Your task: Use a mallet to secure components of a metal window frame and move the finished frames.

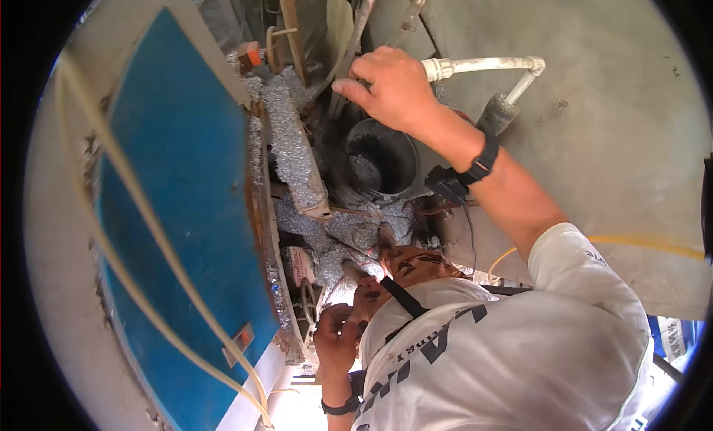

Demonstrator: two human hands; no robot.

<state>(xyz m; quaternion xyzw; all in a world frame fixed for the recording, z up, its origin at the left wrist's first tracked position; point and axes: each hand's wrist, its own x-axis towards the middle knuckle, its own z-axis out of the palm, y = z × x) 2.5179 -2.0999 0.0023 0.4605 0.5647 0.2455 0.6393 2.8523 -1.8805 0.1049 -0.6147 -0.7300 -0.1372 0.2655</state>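
Curling near pole (362, 21), right hand (390, 84) is hiding any hold; curled left hand (336, 338) is too; shirt (535, 349) is bearing lettering (433, 350).

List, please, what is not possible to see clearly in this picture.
Head: right hand, what it grips, if anything; the hand itself hides this.
Head: left hand, whether it holds something; its curled shape hides the palm.
Head: white pipe, its left end, covered by the right hand.
Head: dark bucket, its bottom, partly lost in shadow.
Head: yellow hose, its right end, cut off by the dark rim.
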